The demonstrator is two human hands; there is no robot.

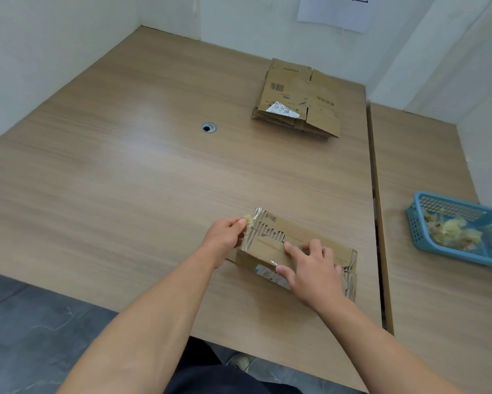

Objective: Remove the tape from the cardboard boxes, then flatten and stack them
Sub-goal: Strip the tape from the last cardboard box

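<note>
Toward the near edge of the wooden worktop, the taped box is pinned under the flat, spread-fingered right hand, apparently so that tape pinched at its left end by the left hand can be peeled.

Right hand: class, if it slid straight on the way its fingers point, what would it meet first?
Probably the torn patch on the box, just ahead of the right hand; past it, only the table.
</note>
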